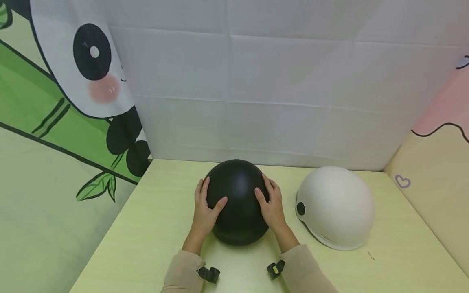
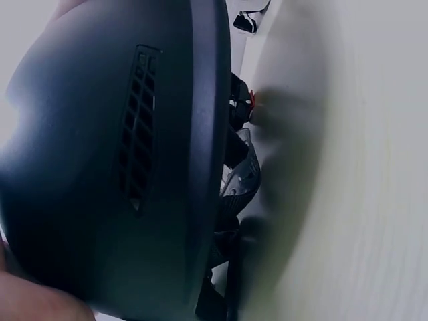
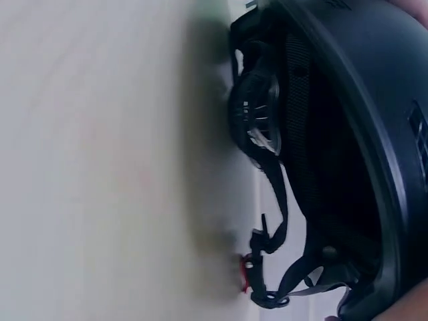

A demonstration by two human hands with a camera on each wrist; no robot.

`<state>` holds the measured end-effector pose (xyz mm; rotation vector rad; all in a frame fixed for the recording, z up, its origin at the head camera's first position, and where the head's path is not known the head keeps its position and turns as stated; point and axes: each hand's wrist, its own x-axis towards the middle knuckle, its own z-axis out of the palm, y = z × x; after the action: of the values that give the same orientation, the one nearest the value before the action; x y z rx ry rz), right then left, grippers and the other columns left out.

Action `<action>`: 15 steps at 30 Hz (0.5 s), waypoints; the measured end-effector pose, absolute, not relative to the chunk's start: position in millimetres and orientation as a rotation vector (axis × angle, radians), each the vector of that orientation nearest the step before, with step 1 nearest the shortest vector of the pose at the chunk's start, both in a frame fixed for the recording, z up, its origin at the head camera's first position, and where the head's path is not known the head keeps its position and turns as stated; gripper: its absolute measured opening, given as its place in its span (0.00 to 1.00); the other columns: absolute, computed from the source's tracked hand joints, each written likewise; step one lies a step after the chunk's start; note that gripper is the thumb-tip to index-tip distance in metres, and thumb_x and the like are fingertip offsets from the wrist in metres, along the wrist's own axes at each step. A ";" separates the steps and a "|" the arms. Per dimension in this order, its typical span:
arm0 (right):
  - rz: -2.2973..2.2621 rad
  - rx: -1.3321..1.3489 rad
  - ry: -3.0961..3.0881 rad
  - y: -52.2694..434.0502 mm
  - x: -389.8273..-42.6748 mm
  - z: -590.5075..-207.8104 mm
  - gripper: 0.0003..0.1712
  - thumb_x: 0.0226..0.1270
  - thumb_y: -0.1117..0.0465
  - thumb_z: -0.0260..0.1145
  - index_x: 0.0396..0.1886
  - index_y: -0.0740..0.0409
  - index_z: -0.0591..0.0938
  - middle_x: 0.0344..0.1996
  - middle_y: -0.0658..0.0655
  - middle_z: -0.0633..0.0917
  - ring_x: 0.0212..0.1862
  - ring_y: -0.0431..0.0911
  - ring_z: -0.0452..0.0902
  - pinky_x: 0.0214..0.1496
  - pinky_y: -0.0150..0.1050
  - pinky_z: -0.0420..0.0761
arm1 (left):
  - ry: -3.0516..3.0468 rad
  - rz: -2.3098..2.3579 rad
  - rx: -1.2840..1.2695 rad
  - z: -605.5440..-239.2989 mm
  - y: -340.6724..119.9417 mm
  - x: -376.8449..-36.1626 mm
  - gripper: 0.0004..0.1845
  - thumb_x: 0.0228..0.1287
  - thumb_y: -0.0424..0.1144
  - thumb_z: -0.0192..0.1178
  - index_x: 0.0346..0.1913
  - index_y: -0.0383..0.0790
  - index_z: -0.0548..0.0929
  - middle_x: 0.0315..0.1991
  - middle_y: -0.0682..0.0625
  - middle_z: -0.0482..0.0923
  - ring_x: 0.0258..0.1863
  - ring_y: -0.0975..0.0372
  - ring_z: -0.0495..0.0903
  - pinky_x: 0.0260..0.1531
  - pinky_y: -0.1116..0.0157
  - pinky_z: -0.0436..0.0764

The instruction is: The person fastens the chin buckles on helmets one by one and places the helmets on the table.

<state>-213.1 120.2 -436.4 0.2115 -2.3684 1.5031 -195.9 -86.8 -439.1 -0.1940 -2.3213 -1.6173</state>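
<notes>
A black helmet (image 1: pixel 238 199) is held crown up between both hands, close over the table. My left hand (image 1: pixel 206 215) grips its left side, thumb on the near face and fingers spread round the edge. On the opposite side my right hand (image 1: pixel 272 209) holds it in the same way. The left wrist view shows a slotted vent (image 2: pixel 139 127) in the shell and a gap between rim and table. Below the rim, in the right wrist view, dangle black chin straps (image 3: pixel 274 200) with a buckle (image 3: pixel 257 267) that has a red part.
A white helmet (image 1: pixel 338 207) rests on the pale yellow table (image 1: pixel 157 232), right of the black one. Behind the table hangs a creased white sheet (image 1: pixel 278 81). Printed cartoon panels flank it, with a panda (image 1: pixel 84 61) on the left one.
</notes>
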 end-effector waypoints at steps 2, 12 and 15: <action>1.515 0.216 -2.349 120.3 -212.1 -440.8 0.30 0.66 0.46 0.53 0.67 0.43 0.62 0.61 0.60 0.61 0.61 0.55 0.56 0.58 0.58 0.56 | -2.325 -1.608 -0.204 -440.7 -86.5 -196.6 0.42 0.56 0.52 0.61 0.70 0.59 0.50 0.69 0.54 0.36 0.66 0.50 0.42 0.55 0.41 0.52; 1.577 0.204 -2.318 116.9 -209.0 -453.2 0.31 0.68 0.47 0.51 0.69 0.46 0.58 0.63 0.61 0.58 0.62 0.56 0.53 0.57 0.61 0.54 | -2.374 -1.550 -0.203 -440.6 -87.7 -199.1 0.42 0.54 0.55 0.61 0.69 0.62 0.51 0.69 0.55 0.37 0.66 0.49 0.43 0.53 0.39 0.53; 1.602 0.195 -2.347 115.5 -209.9 -453.8 0.32 0.68 0.45 0.49 0.70 0.45 0.56 0.64 0.59 0.56 0.63 0.57 0.51 0.56 0.62 0.53 | -2.389 -1.520 -0.195 -440.8 -88.3 -201.8 0.43 0.53 0.55 0.62 0.69 0.61 0.51 0.69 0.54 0.37 0.66 0.49 0.43 0.52 0.38 0.54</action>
<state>-209.9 115.5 -453.8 0.1949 -2.3471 1.6018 -201.8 -88.3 -440.8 -0.1951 -2.3894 -1.5203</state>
